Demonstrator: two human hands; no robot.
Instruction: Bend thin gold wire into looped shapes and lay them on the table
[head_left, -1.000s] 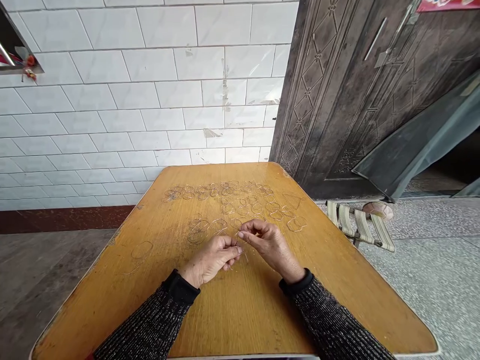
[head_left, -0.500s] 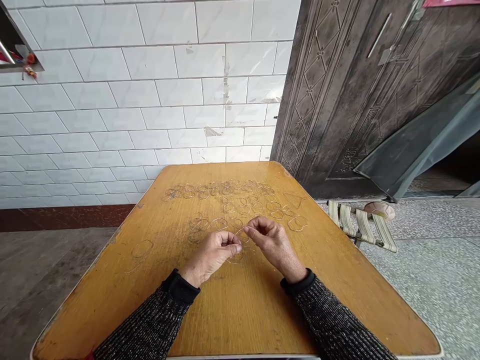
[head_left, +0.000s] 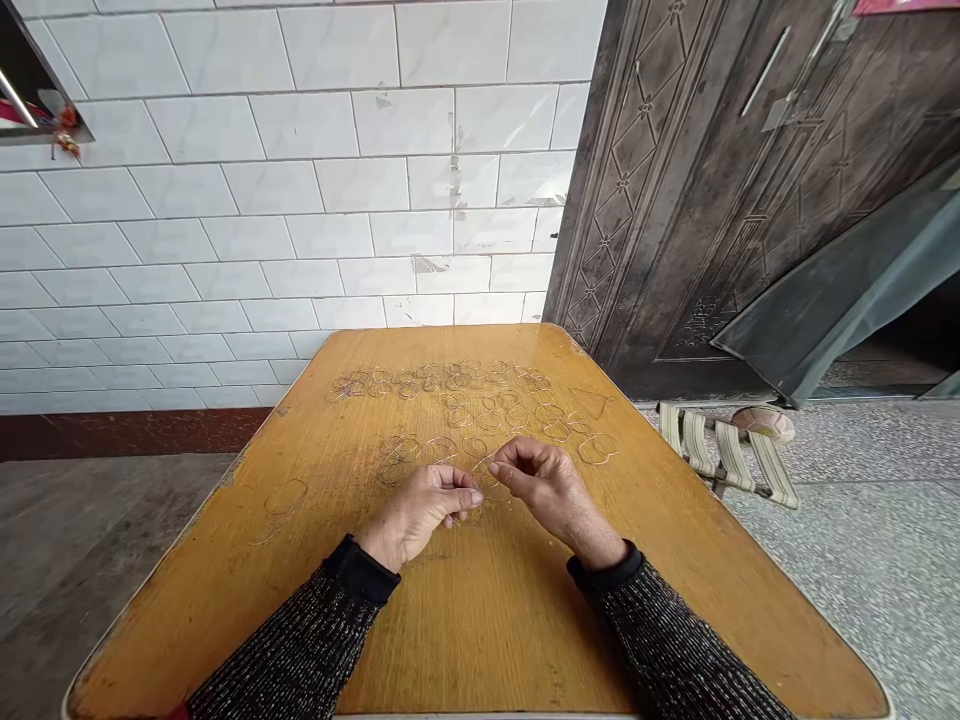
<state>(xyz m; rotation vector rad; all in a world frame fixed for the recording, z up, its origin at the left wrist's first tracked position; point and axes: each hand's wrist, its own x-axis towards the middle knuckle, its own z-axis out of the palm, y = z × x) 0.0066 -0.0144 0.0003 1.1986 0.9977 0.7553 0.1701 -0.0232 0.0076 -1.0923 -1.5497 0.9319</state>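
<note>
Black sleeves (head_left: 281, 640) flecked with white in ribbed lines, plain black cuffs (head_left: 365, 571)

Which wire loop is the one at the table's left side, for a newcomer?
Find the orange-brown table in front of the tiled wall. Look from the left hand toward the table's left edge. The loop there is a single thin ring with a trailing end, lying apart from the clustered loops.

Over the middle of the brown surface (head_left: 480, 640), the left hand (head_left: 424, 505) and right hand (head_left: 546, 492) pinch thin wire (head_left: 482, 464) in their fingers. Wire loops (head_left: 491, 411) lie in rows on the surface's far half. A white wall (head_left: 300, 185) stands behind the surface, a striped stool (head_left: 727, 452) to its right.
</note>
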